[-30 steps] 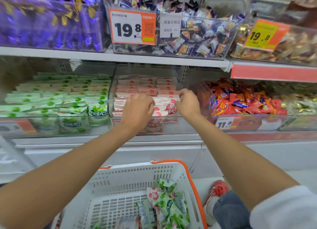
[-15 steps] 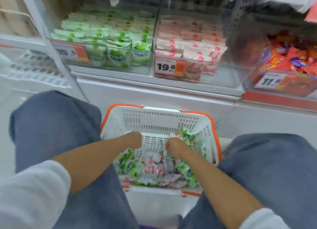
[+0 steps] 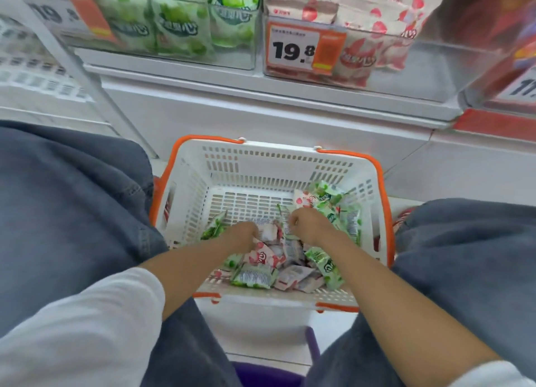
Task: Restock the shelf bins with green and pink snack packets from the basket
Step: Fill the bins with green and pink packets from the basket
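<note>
L hand (image 3: pixel 243 236) and R hand (image 3: pixel 305 224) are both down inside the basket (image 3: pixel 246 166), knuckles up, close together near its middle. L fingers are curled down into the pile, touching a pink pkt at the fingertips; can't tell whether they actually have hold of it. R hand is balled up like a fist w/ the printed back of a pkt standing up against its thumb side; whether it's gripped, can't tell either.

The basket is white w/ an orange rim and sits on the floor btwn the person's knees (image 3: pixel 72 198), which are in blue jeans. Loose green packets (image 3: pixel 324 266) and pink packets (image 3: pixel 262 256) are heaped in the basket's near half and up its R side; the far L part of its slatted bottom is bare.

Above and beyond the basket, on the shelf: a clear green bin (image 3: pixel 185 29) up to the L, packed w/ green pkts, and a pink bin (image 3: pixel 362 47) up to the R holding pink ones. An orange price tag (image 3: pixel 293 50) reading 19.8 is on the pink bin's front.
</note>
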Tool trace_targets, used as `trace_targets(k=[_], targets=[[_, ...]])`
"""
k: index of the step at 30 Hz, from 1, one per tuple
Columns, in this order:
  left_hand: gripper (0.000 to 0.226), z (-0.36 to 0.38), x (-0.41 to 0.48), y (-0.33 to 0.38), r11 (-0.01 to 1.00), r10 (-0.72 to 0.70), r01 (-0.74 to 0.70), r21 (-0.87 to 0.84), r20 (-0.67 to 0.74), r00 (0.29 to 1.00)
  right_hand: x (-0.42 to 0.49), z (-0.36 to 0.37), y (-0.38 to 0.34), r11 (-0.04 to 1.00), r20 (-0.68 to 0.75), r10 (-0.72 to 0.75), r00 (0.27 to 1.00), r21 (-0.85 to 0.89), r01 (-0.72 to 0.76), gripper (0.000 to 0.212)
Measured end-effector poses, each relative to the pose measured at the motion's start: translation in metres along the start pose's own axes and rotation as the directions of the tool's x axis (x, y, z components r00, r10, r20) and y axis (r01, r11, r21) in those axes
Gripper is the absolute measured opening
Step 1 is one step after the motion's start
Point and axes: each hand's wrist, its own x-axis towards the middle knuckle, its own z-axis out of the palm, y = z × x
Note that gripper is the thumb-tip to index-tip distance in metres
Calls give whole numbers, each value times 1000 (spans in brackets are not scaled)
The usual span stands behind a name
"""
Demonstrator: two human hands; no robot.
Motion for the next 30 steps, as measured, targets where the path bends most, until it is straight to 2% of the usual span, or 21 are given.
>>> trace_targets(k=[3, 6, 7, 8, 10, 12, 14, 16, 17, 18, 20, 22, 25, 28, 30], targets=[[18, -31, -1, 17, 983, 32, -29, -180, 12, 999, 1, -9, 1, 981, -38, 22, 999, 194, -14, 18], [13, -70, -1, 38, 909, 90, -110, -403, -67, 994, -7, -27, -8, 930, -12, -11, 1000, 367, 15, 56], [15, -82, -3, 44, 883, 110, -139, -448, -90, 990, -9, -31, -10, 928, 4, -30, 1000, 371, 26, 60], [20, -94, -7, 48, 867, 121, -152, -474, -96, 988, -12, -35, -11, 931, -3, -44, 999, 363, 42, 49], [30, -112, -18, 57, 833, 118, -173, -525, -137, 983, -20, -43, -10, 929, -66, -49, 997, 363, 70, 11], [36, -124, -27, 65, 754, 51, -204, -624, -253, 966, -28, -56, -9, 885, -161, -21, 987, 457, 94, 19], [53, -129, -33, 75, 685, -39, -216, -696, -330, 943, -36, -73, -8, 760, -248, 42, 968, 637, 131, 15], [72, -135, -41, 95, 667, -31, -224, -711, -327, 945, -46, -89, -9, 584, -278, 75, 958, 791, 184, 26], [73, -138, -47, 106, 684, -16, -253, -684, -362, 932, -52, -98, -11, 505, -285, 73, 956, 837, 211, 27], [68, -144, -54, 118, 716, -24, -286, -637, -432, 902, -58, -108, -14, 444, -302, 60, 951, 862, 246, 23], [57, -159, -65, 141, 780, -45, -359, -512, -619, 784, -73, -131, -18, 366, -322, 6, 947, 882, 297, 16], [61, -175, -75, 160, 815, -13, -424, -396, -743, 669, -89, -159, -19, 322, -333, -55, 941, 886, 332, 22], [70, -203, -87, 183, 834, 117, -516, -196, -851, 512, -114, -199, -16, 293, -394, -103, 913, 866, 406, 27], [59, -240, -100, 212, 828, 247, -561, 3, -900, 358, -132, -238, -14, 340, -466, -97, 879, 815, 470, 24], [52, -265, -106, 231, 776, 336, -623, 99, -900, 276, -140, -265, -12, 439, -542, -43, 839, 744, 503, 30]])
